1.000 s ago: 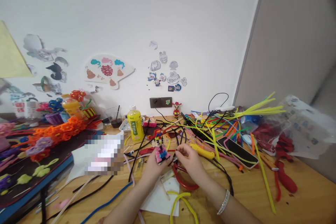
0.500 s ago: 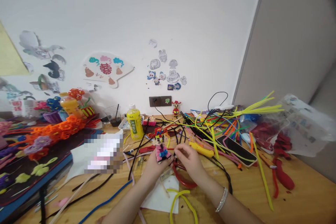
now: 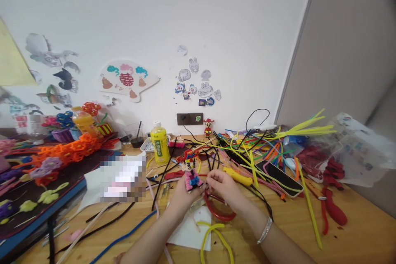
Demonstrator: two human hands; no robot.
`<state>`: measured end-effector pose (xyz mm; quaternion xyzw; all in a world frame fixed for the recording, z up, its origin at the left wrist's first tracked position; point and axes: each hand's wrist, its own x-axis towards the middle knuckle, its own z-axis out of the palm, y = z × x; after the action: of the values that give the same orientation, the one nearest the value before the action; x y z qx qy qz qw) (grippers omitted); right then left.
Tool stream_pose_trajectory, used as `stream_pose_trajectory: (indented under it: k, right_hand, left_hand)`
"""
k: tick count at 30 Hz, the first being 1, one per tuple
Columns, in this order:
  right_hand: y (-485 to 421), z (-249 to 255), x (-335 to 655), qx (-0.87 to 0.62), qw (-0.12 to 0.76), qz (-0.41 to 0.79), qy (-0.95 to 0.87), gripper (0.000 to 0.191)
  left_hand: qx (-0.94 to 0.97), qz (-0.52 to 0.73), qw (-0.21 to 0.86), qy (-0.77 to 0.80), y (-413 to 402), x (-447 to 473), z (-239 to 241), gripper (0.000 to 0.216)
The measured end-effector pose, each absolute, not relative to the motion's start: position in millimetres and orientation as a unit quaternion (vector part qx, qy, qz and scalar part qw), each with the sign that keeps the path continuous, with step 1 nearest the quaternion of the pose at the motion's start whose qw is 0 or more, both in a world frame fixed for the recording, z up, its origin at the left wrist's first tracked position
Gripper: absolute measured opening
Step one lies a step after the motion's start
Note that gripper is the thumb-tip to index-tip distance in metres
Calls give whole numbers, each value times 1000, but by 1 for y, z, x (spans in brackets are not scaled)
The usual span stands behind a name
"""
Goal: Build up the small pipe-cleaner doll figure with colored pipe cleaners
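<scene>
Doll (image 3: 191, 174), small, of fuzzy wire, pink and blue with a red headdress: upright, its base clasped in the closed left hand (image 3: 182, 196). Right hand (image 3: 225, 187): fingertips pinched together at the doll's side, grip too small to make out. Red loop (image 3: 221, 215) beneath the right hand, on the tabletop (image 3: 340, 239). Yellow bottle (image 3: 158, 143) beyond the left hand. Phone (image 3: 280, 175) right of the right hand.
</scene>
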<state>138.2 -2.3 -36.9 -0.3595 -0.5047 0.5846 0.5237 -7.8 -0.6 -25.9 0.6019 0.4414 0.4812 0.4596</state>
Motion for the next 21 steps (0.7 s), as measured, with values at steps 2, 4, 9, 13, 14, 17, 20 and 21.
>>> stream_pose_trajectory:
  k: [2,4,9,13,14,17,20,21]
  right_hand:
    - [-1,-38,137,-365,531,579,-500,35]
    - [0,-38,137,-378,526,582,-491,37]
    - [-1,-39,137,-424,504,590,-466,40]
    - [-1,-45,136,-421,496,616,-445,40]
    - [0,-46,135,-421,502,612,-442,40]
    - [2,-50,134,-424,526,587,-446,38]
    - [1,-50,132,-437,538,540,-478,33]
    - [0,-49,132,-449,542,506,-499,30]
  left_hand:
    - [604,483,457,439,0,-8,-27,23]
    - [608,485,451,438,0,-8,-27,22]
    - [637,486,392,452,3,-6,-29,16]
    - [646,501,326,476,6,-5,-30,14]
    - [647,503,319,476,6,-5,-30,13]
    - [649,502,318,474,5,-6,-29,13]
    - [641,501,335,475,4,-6,-29,15]
    - [635,500,348,475,4,-6,-30,17]
